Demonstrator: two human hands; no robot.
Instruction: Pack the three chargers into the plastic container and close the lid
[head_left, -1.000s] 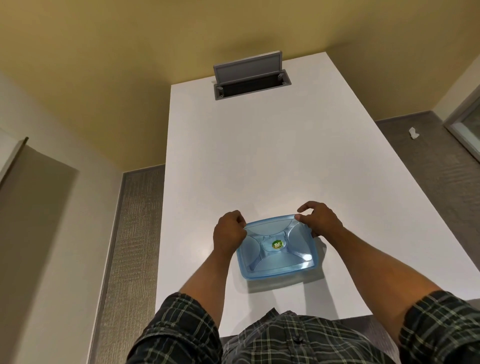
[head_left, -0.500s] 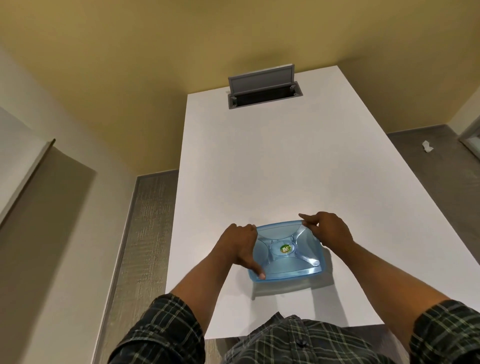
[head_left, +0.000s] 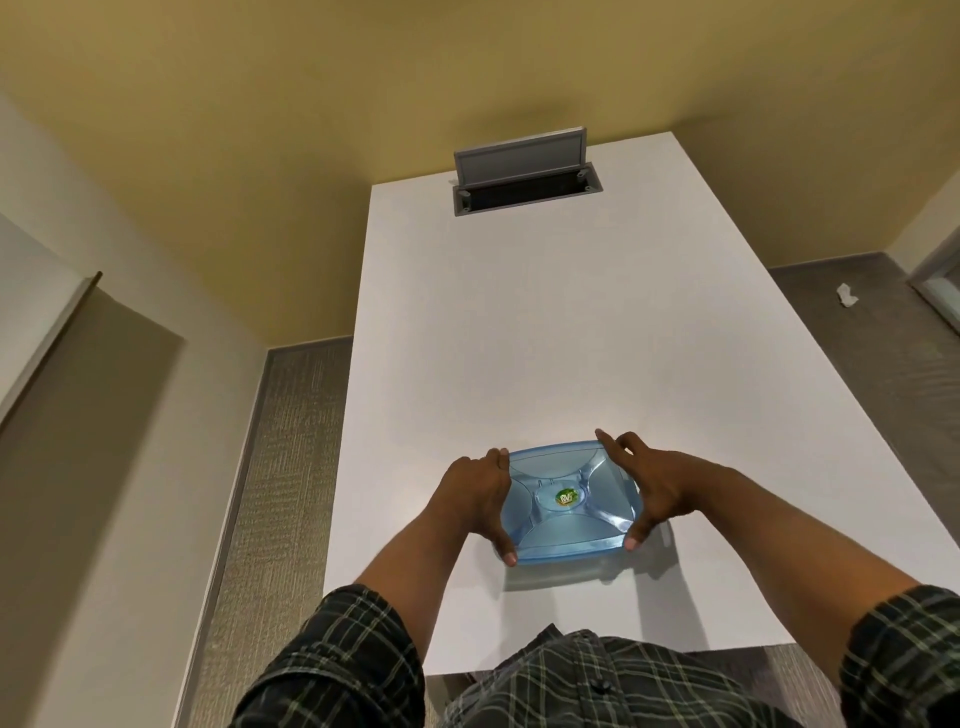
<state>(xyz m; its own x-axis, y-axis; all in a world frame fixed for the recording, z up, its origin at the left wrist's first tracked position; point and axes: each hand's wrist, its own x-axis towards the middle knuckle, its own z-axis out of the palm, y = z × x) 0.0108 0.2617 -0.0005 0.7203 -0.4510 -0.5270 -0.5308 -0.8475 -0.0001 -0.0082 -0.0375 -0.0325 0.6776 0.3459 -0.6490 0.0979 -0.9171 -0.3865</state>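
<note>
A blue translucent plastic container (head_left: 569, 501) with its lid on sits on the white table (head_left: 545, 332) near the front edge. A small green and yellow sticker marks the middle of the lid. My left hand (head_left: 475, 496) presses against its left side, thumb at the near left corner. My right hand (head_left: 652, 491) holds the right side, thumb at the near right corner and fingers at the far right corner. No chargers show; the lid hides whatever is inside.
A grey cable box (head_left: 524, 174) with its flap raised is set into the far end of the table. A crumpled white scrap (head_left: 848, 295) lies on the grey carpet at the right. Walls stand close on the left.
Both hands have slid from the far corners down along the container's sides, thumbs now at the near corners. My head has shifted, so the table appears further right.
</note>
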